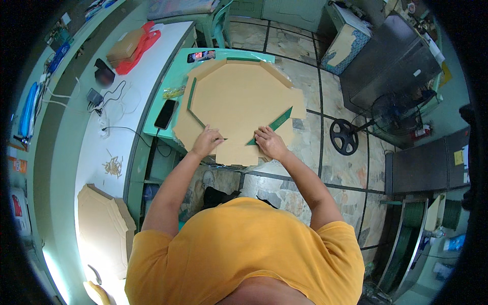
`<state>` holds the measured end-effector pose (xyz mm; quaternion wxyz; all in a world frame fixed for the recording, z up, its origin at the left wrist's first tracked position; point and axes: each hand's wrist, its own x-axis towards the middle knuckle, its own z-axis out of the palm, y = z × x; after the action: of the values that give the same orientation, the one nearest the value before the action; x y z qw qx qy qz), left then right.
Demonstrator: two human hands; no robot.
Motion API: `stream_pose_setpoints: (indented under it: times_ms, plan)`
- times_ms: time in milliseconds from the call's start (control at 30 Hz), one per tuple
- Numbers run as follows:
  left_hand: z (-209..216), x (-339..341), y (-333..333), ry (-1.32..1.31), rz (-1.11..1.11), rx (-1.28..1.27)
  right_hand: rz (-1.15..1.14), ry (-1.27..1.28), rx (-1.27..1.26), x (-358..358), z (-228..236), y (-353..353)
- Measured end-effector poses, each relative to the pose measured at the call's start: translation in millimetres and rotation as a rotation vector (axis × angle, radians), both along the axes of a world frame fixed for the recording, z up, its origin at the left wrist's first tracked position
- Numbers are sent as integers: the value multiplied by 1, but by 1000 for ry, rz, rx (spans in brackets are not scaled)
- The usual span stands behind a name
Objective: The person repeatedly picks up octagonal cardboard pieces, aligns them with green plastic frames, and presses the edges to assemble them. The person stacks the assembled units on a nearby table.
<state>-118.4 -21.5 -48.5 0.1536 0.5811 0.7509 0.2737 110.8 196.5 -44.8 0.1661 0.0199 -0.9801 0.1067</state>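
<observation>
The sheet of cardboard (239, 96), tan, smooth and matte, is a broad eight-sided shape lying flat on the pale green plastic surface (180, 71) in front of you. Its edges carry narrow folded flaps; the green strip (279, 118) shows on the right front side, with further green faces along the left and far sides.

Your left hand (206, 141) rests on the near left edge, fingers bent beside a thin dark piece (224, 139); whether they grip it, you cannot tell. Your right hand (270, 142) lies over the near end of the green strip, its fingers bent and bunched together; whether they clamp it or only press, you cannot tell.

To the left of the sheet lies a glossy black phone (165, 114), rectangular. On the white surface (91, 152) farther left are a loose heap of thin tan loops (113, 166) and a second cardboard piece (101, 229), angular, with folded edges.
</observation>
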Motion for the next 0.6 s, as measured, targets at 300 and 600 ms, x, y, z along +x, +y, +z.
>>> stream_pose_setpoints:
  times_ms: [300, 600]
  plan:
    - [10, -6, -36, 265, -230, 102, 5, -343, 177, 27, 8, -11]
    - [4, -8, -11, 51, -37, -19, -146, -81, 12, -8, 11, 0]
